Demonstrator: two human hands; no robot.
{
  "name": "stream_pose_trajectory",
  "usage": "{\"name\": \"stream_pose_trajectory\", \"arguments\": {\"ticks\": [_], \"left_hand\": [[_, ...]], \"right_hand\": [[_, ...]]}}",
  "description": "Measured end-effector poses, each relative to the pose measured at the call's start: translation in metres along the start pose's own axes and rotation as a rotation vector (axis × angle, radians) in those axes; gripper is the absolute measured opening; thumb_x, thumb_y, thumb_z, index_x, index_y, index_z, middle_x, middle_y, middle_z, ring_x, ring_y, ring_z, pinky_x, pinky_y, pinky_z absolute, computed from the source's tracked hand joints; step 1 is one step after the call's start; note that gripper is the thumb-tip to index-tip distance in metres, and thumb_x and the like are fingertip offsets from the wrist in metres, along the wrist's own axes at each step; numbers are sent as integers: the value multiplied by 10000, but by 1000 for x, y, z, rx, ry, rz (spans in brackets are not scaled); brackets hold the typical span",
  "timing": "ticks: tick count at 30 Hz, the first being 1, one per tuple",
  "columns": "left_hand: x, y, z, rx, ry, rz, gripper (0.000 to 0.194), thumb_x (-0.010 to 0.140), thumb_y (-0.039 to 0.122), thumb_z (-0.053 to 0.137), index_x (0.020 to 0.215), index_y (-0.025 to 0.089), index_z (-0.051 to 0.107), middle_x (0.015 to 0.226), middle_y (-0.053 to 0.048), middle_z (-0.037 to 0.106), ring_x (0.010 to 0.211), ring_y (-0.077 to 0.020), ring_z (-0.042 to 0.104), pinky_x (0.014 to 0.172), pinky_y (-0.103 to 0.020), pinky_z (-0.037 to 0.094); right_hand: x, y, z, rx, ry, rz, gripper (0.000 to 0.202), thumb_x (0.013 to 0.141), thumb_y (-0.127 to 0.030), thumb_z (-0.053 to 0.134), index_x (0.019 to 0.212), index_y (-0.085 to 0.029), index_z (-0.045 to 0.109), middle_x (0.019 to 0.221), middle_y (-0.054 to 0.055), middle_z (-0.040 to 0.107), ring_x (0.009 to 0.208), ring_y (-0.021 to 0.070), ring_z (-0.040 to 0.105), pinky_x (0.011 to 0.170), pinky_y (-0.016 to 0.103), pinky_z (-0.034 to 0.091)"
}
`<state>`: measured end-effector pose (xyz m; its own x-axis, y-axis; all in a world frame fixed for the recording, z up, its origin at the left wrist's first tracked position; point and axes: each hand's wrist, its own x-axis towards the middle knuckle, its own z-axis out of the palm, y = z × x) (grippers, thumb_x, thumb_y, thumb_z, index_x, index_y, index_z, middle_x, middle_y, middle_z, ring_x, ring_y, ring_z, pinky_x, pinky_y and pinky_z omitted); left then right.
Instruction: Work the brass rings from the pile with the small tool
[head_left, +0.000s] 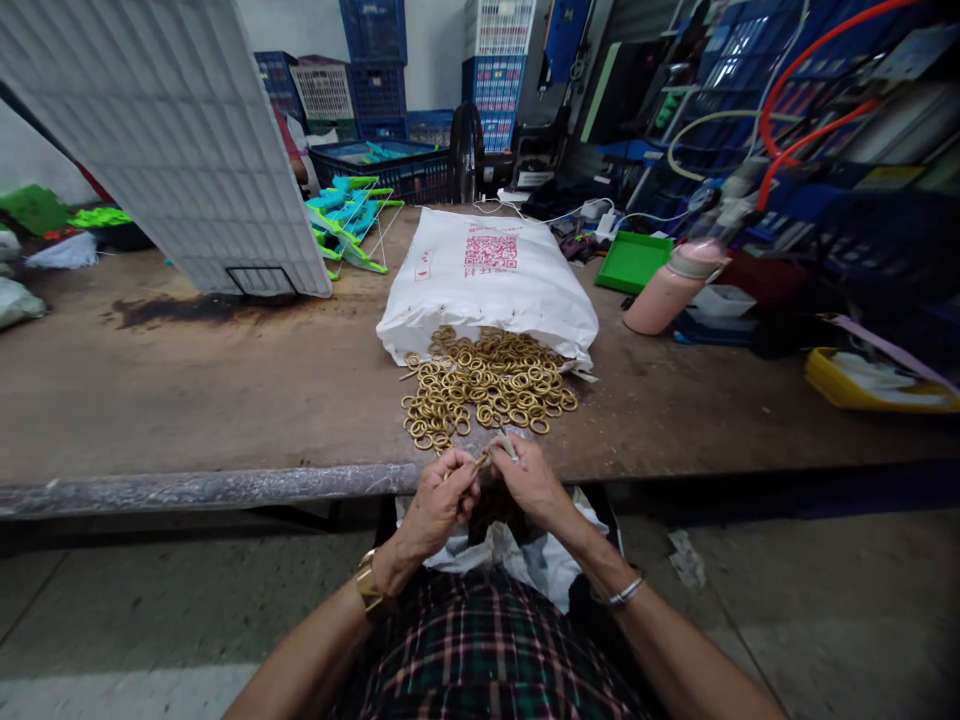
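My left hand [439, 510] is closed, pinching a gold-coloured ring [480, 462] at the table's front edge. Close beside it, my right hand [531, 485] grips a small pale-handled tool [509, 447], perhaps a knife; its working end is too small to make out. The tool and ring are near each other, but I cannot tell whether they touch. Just beyond my hands lies a heap of gold rings [491, 385]. They spill from the mouth of a white woven sack [435, 270] with red printing, lying on its side. White bag material [551, 560] rests below my hands.
A white ribbed panel [172, 140] leans at the left on the brown table [225, 400]. Blue-green toy bows [349, 220] lie behind it. To the right are a pink bottle [664, 295], a green tray [634, 262] and a yellow tray [840, 385]. Stacked crates [375, 90] stand behind.
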<state>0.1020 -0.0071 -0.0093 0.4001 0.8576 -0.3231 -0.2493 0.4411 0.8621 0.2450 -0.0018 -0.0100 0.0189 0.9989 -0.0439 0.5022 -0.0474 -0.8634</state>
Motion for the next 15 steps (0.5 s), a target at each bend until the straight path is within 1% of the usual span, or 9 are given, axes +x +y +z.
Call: {"name": "stream_pose_trajectory", "arguments": {"ticks": [2, 4, 6, 9, 15], "left_hand": [[0, 1, 1, 4, 28, 22, 358, 684, 485, 621, 726, 177, 443, 555, 60, 469, 379, -28, 349, 343, -146, 195], [0, 1, 2, 26, 49, 45, 360, 689, 490, 614, 722, 175, 443, 551, 59, 470, 379, -27, 346, 345, -147, 206], [0, 0, 1, 61, 62, 69, 349, 706, 490, 596, 726, 173, 450, 550, 56, 475, 384, -28, 347, 355, -148, 226], [1, -3, 0, 125, 83, 112, 328, 732, 478, 570, 720, 171, 454, 540, 55, 474, 391, -33, 353, 374, -152, 258], [2, -4, -2, 210, 131, 154, 290, 746, 441, 560, 700, 172, 463, 533, 55, 469, 406, -42, 358, 400, -158, 280]], "right_hand": [[-4, 3, 0, -210, -9, -77, 193, 802, -269, 369, 670, -197, 490, 568, -14, 505, 543, 118, 444, 541, 221, 302], [-9, 4, 1, -397, -70, -138, 151, 790, -221, 378, 734, -200, 516, 604, 0, 545, 561, 128, 471, 551, 230, 284], [-13, 4, 2, -517, -117, -167, 148, 766, -179, 391, 793, -201, 535, 652, 13, 589, 593, 138, 507, 564, 237, 275], [-16, 1, 4, -601, -133, -185, 177, 759, -167, 397, 852, -200, 544, 706, 28, 627, 626, 147, 539, 570, 243, 267], [-14, -1, 5, -655, -178, -179, 174, 781, -181, 393, 866, -192, 544, 728, 40, 643, 647, 150, 559, 563, 245, 261]]}}
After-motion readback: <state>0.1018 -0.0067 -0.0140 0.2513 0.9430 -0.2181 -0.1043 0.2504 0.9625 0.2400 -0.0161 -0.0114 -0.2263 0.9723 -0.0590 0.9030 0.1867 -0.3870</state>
